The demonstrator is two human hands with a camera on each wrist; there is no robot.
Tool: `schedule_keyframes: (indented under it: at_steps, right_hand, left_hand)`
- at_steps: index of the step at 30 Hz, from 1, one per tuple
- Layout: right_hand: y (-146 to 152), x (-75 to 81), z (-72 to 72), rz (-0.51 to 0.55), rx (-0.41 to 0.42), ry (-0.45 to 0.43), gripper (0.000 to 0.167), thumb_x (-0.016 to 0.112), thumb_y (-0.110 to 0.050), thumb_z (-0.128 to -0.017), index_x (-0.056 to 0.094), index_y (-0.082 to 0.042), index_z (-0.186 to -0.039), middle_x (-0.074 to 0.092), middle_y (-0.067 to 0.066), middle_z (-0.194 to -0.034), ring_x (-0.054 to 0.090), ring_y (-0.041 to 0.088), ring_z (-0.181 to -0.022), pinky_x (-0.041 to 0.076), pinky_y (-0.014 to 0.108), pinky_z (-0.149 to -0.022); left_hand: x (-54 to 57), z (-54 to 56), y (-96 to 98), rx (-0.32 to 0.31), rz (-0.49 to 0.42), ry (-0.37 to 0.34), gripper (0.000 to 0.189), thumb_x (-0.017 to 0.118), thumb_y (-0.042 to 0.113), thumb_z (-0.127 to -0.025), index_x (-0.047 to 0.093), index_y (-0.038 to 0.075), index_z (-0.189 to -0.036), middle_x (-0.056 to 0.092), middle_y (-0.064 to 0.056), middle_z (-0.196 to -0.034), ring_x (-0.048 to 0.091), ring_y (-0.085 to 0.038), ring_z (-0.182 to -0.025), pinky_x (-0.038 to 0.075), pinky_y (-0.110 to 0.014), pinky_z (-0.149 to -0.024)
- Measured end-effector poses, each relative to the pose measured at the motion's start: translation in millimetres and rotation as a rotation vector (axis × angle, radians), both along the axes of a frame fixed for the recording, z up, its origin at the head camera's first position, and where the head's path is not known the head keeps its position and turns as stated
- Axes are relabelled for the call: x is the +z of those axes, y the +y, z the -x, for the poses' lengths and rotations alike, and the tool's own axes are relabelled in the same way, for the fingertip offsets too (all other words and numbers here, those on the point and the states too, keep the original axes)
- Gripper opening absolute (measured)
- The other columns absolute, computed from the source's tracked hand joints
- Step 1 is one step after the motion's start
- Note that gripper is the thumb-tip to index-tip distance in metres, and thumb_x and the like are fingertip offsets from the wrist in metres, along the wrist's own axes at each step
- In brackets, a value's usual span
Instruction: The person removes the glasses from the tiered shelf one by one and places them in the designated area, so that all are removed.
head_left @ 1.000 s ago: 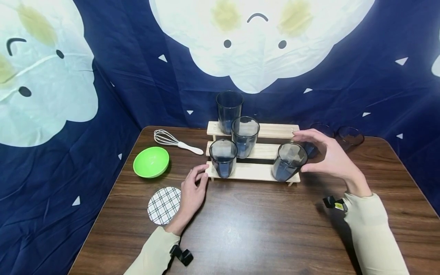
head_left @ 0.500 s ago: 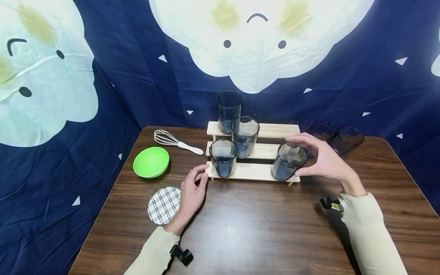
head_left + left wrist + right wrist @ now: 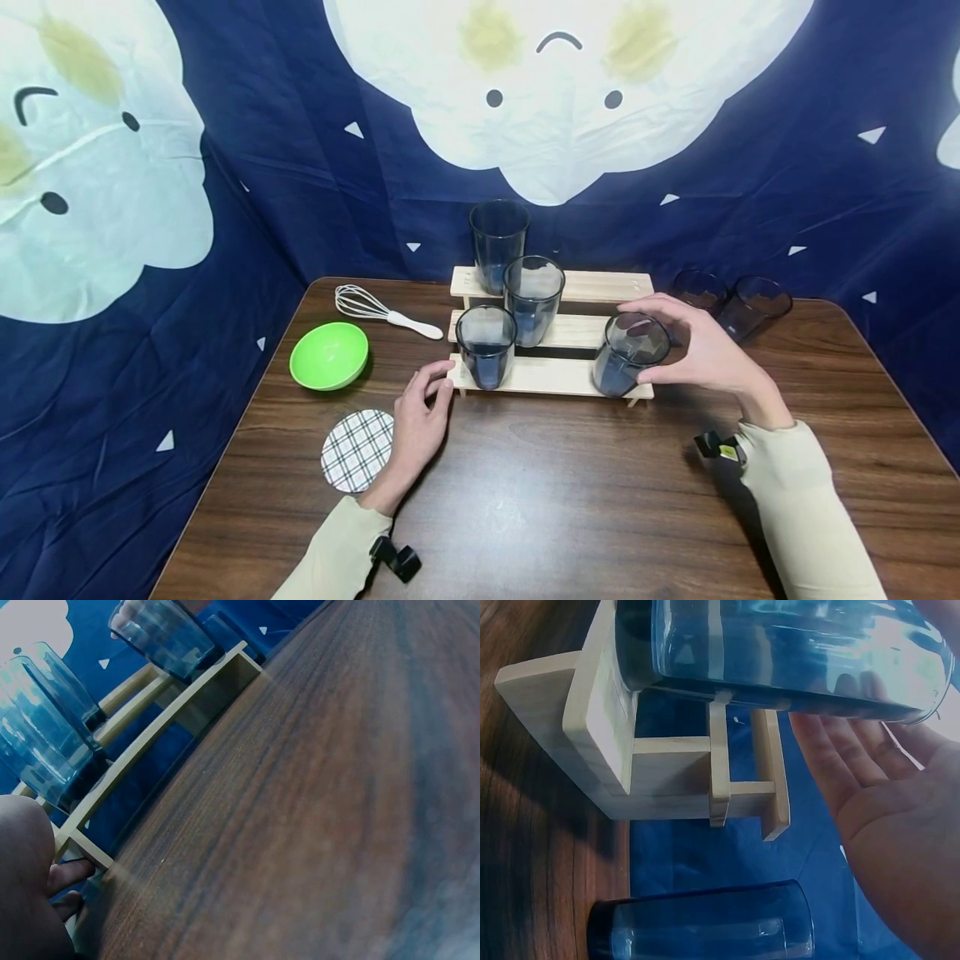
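Observation:
A three-step wooden display rack (image 3: 558,375) stands on the table. My left hand (image 3: 422,421) is at its left end, thumb and curled fingers at the end of the lowest step; in the left wrist view, fingertips (image 3: 71,877) show by the rack's leg. At the right end of that step, a smoky glass tumbler (image 3: 621,367) stands upright. My right hand (image 3: 705,346) curves round it, thumb on the near side and fingers behind. The right wrist view shows those fingers (image 3: 855,742) along the tumbler's far wall. Other tumblers stand at the left of the bottom step (image 3: 487,350), middle step (image 3: 534,304) and top step (image 3: 500,250).
Two more dark tumblers stand right of the rack, one nearer (image 3: 697,287) and one farther right (image 3: 756,304). On the left lie a white whisk (image 3: 390,315), a green bowl (image 3: 330,357) and a round checked coaster (image 3: 356,450). A blue cloth (image 3: 300,167) hangs behind.
My right hand has moved left and its fingers have closed in round the right-hand tumbler. My left hand, the rack and the tumblers have stayed where they were.

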State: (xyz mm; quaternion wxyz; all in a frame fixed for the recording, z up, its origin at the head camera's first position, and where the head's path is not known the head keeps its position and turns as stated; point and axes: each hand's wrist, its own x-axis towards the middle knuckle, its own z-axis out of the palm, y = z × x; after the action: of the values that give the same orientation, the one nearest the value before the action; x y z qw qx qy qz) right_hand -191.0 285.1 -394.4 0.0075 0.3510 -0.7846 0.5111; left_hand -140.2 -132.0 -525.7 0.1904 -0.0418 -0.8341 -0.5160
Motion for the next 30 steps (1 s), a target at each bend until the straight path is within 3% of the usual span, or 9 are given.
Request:
schedule_keyframes:
  at_steps: [7,13,16,20,27,30]
  right_hand:
    - [-1.3,-0.1,-0.5,0.002,0.007,0.018,0.091,0.098,0.016,-0.066,0.063,0.003,-0.149,0.071,0.016,-0.133,0.071,0.016,-0.123,0.052,0.02,-0.105]
    - [-0.6,-0.6,1.1,-0.015,0.011,0.038,0.091,0.1,0.015,-0.065,0.064,0.002,-0.148,0.072,0.017,-0.131,0.071,0.017,-0.123,0.051,0.02,-0.107]
    - [-0.6,0.7,0.3,-0.021,0.006,0.027,0.091,0.1,0.014,-0.065,0.065,0.001,-0.148,0.071,0.016,-0.131,0.07,0.017,-0.123,0.051,0.02,-0.107]
    - [-0.6,4.3,-2.8,-0.041,-0.028,0.005,0.091,0.103,0.011,-0.064,0.067,-0.004,-0.146,0.072,0.011,-0.133,0.071,0.014,-0.12,0.053,0.018,-0.103]
    - [-2.9,10.6,-7.9,-0.063,-0.052,0.007,0.089,0.104,0.006,-0.063,0.07,-0.006,-0.144,0.073,0.007,-0.133,0.07,0.012,-0.118,0.052,0.017,-0.102]
    - [-3.5,12.8,-9.6,-0.057,-0.044,0.024,0.089,0.105,0.006,-0.063,0.07,-0.006,-0.144,0.073,0.008,-0.133,0.07,0.013,-0.116,0.051,0.017,-0.101]
  left_hand:
    - [1.3,-0.8,0.4,0.008,0.009,0.011,0.024,0.069,0.018,-0.109,0.077,0.02,-0.131,0.083,-0.011,-0.119,0.082,-0.02,-0.107,0.052,-0.04,-0.106]
    - [8.4,-4.2,1.6,0.007,-0.015,-0.003,0.025,0.069,0.016,-0.107,0.077,0.018,-0.131,0.083,-0.014,-0.118,0.082,-0.027,-0.108,0.052,-0.056,-0.107]
    - [8.2,-4.8,1.7,0.006,-0.015,0.007,0.025,0.069,0.016,-0.107,0.077,0.017,-0.131,0.083,-0.015,-0.117,0.082,-0.027,-0.107,0.053,-0.053,-0.106]
    - [6.8,-3.5,1.7,0.011,0.007,-0.009,0.024,0.069,0.017,-0.109,0.076,0.019,-0.132,0.082,-0.01,-0.123,0.082,-0.02,-0.108,0.052,-0.041,-0.107]
    - [10.5,-4.3,3.4,-0.007,-0.029,0.004,0.025,0.069,0.014,-0.107,0.076,0.015,-0.132,0.078,-0.016,-0.129,0.082,-0.028,-0.108,0.054,-0.056,-0.106]
    - [6.6,-3.4,2.4,-0.003,-0.015,0.02,0.024,0.069,0.017,-0.108,0.077,0.017,-0.132,0.078,-0.013,-0.129,0.082,-0.023,-0.107,0.054,-0.045,-0.106]
